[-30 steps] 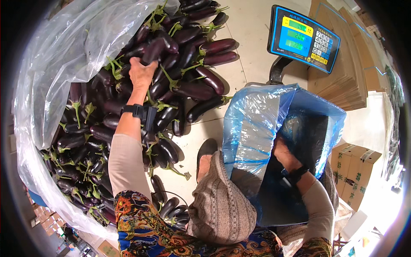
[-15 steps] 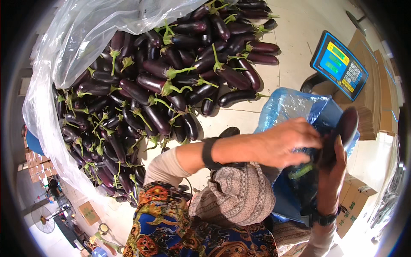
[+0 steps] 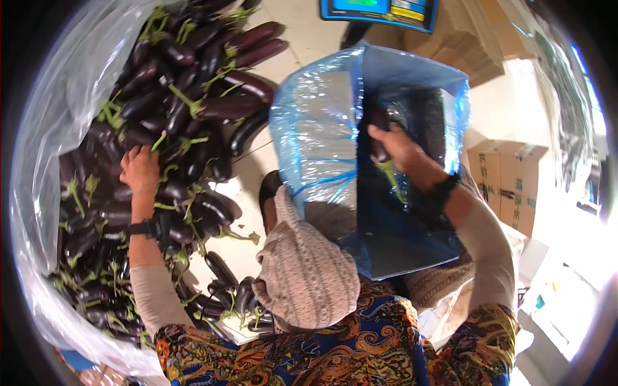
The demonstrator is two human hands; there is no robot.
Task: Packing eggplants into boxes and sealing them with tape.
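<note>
A carton lined with a blue plastic bag (image 3: 320,138) stands in front of me. Inside it my right hand (image 3: 404,149) is closed round a dark purple eggplant (image 3: 380,153), whose green stem points toward me. Over on the left, my left hand (image 3: 139,171) reaches into a big heap of eggplants (image 3: 222,108). Its fingers are bent down onto an eggplant among the others, mostly covered by the hand and its neighbours. The deeper contents of the carton are dark and hard to make out.
Clear plastic sheeting (image 3: 48,138) edges the heap on the left. A scale display (image 3: 380,11) stands beyond the carton, beside stacked flat cardboard (image 3: 454,48). Another cardboard box (image 3: 508,183) is at the right. Small eggplants (image 3: 243,294) lie near my knee.
My left hand has moved from above the carton to the heap on the left. My right hand has lowered its eggplant into the carton. The view has shifted to the right.
</note>
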